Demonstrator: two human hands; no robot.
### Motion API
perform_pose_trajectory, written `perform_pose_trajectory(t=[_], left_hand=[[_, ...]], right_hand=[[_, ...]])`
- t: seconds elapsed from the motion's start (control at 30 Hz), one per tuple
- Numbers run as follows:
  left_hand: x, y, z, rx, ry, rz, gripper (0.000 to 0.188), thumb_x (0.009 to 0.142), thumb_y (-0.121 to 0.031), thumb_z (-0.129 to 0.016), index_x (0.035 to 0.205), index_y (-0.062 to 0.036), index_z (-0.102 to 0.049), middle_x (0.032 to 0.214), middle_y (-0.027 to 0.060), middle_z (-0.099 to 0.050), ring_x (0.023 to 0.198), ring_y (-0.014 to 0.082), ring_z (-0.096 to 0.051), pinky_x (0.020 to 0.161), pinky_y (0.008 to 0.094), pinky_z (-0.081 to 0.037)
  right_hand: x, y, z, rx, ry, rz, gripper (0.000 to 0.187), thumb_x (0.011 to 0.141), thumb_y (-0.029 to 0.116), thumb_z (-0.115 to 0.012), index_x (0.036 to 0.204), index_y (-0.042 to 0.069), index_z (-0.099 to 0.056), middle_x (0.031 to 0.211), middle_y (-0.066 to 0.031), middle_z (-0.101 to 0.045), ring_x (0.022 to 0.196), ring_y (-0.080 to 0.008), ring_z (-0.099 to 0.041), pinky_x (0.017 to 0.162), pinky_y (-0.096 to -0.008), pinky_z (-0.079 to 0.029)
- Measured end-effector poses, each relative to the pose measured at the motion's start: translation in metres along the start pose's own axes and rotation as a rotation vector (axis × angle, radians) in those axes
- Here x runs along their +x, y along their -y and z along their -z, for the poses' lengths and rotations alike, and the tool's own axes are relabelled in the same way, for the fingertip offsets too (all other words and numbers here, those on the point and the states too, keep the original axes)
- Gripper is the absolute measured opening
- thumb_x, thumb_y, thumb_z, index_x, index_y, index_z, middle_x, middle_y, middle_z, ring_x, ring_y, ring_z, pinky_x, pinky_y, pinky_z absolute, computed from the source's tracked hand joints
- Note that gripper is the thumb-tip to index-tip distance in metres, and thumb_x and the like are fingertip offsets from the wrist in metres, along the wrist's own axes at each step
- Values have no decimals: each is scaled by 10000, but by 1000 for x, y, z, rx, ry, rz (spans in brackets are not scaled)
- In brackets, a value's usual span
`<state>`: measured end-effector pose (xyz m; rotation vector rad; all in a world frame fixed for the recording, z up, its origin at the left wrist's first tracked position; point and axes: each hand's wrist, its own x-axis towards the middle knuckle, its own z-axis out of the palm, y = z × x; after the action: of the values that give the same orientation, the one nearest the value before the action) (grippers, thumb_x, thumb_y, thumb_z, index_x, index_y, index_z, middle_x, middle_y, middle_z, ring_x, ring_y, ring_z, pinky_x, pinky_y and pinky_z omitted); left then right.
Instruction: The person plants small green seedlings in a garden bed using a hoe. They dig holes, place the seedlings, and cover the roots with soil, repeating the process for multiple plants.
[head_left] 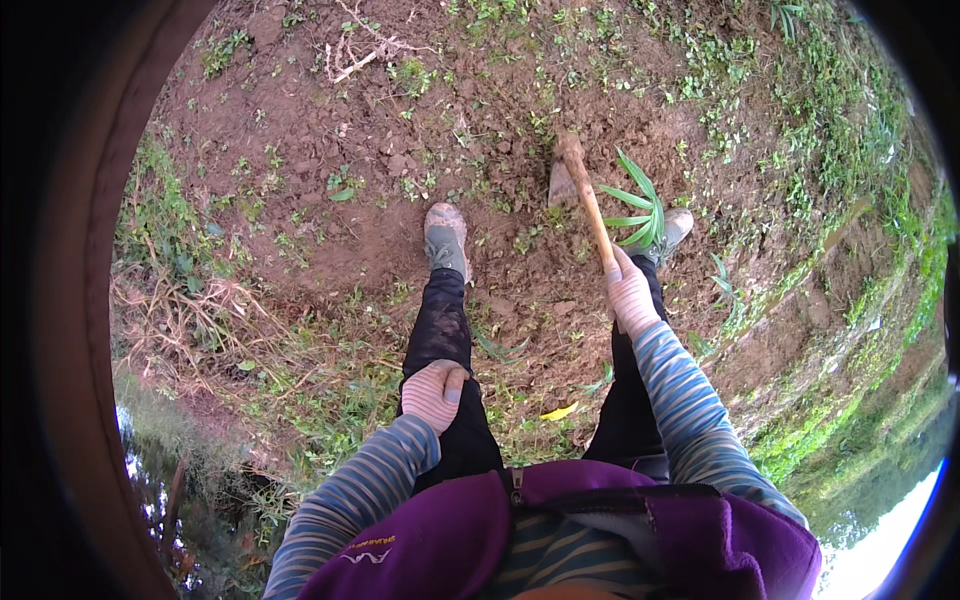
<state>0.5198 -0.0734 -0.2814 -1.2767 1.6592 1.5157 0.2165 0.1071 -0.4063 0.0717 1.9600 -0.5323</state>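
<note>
My right hand (632,297), in a pale striped glove, is closed round the wooden handle of a short hoe (590,208). The handle slants up and leftward from the hand, and the dull metal blade at its far end touches the brown soil. My left hand (434,394), gloved alike, rests on my left thigh near the knee. It looks curled closed, its thumb on the right side and nothing visible in it; most fingers are hidden. A green fan-shaped leafy plant (642,212) stands right of the handle, overlapping my right shoe (677,232).
My left shoe (446,240) is planted on the soil, left of the hoe. Dry stalks (205,315) lie at the left, and a dead branch (362,60) lies at the top. Low weeds grow around, with a grassy slope at the right. A yellow leaf (558,411) lies between my legs.
</note>
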Motion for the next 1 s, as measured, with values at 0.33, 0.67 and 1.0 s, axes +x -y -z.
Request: perform_pose_trajectory(t=[0.33,0.67,1.0], left_hand=[[-5,6,-10,-6,-19,3,343,958,-323,-491,955,-49,-696,938,157,-690,915,354,-652,834,401,-502],[-5,3,5,-19,-38,-5,329,959,-307,-480,927,-53,-687,930,157,-689,909,354,-651,839,407,-495],[-9,18,-6,-12,9,14,311,952,-297,-510,987,-49,-694,953,165,-687,931,358,-651,843,416,-500]], right_hand=[[104,158,-40,-198,-154,430,434,1017,386,-481,1394,172,-503,952,-238,-685,846,-395,-677,762,-457,-526],[17,13,-8,-265,-155,287,396,1011,268,-551,1381,127,-542,862,-147,-675,744,-216,-653,714,-328,-519],[101,143,-80,-258,-99,276,438,1008,373,-510,1412,205,-499,1038,-238,-675,939,-362,-674,835,-415,-518]])
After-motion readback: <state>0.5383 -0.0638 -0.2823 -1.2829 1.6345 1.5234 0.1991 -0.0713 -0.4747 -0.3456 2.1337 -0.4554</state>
